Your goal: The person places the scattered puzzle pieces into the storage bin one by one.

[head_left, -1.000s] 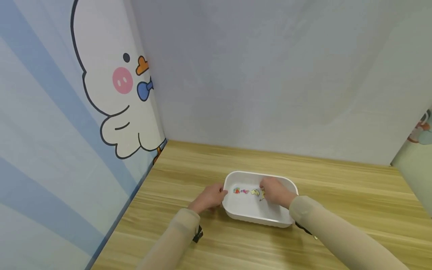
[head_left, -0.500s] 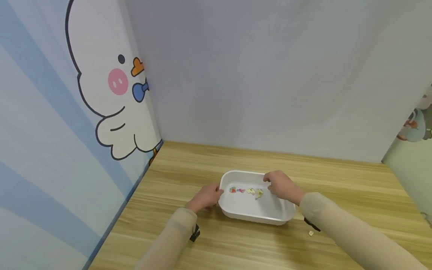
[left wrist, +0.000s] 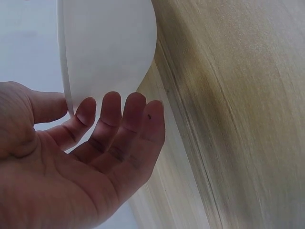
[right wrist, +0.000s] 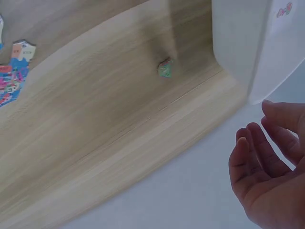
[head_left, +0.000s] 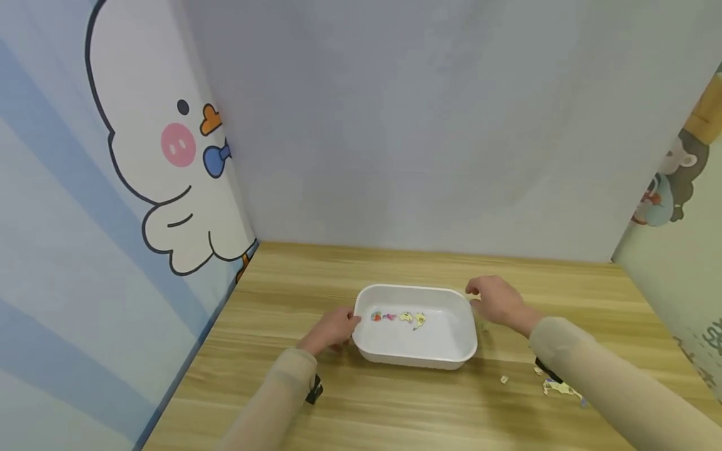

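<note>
My left hand (head_left: 333, 329) pinches the left rim of a white plastic tray (head_left: 417, 347). In the left wrist view its thumb lies over the rim, and its curled fingers (left wrist: 111, 107) are against the outer wall. Several small flat cut-out pieces lie in a row inside the tray: a green-red piece (head_left: 376, 317), a pink piece (head_left: 390, 317) and pale yellow pieces (head_left: 419, 321). Just beyond the tray's right end, my right hand (head_left: 499, 304) hovers with loosely bent fingers and nothing visible between them.
On the wooden table (head_left: 395, 407), a small piece (head_left: 504, 379) and larger irregular pieces (head_left: 561, 387) lie right of the tray, partly behind the right sleeve. The right wrist view shows a green piece (right wrist: 165, 68) and a multicoloured printed piece (right wrist: 16, 76). A grey wall (head_left: 423, 156) stands behind.
My right hand has lifted out of the tray and moved right, past its end, leaving a yellow piece in the row. The left hand keeps its hold. The view has turned right, showing more loose pieces.
</note>
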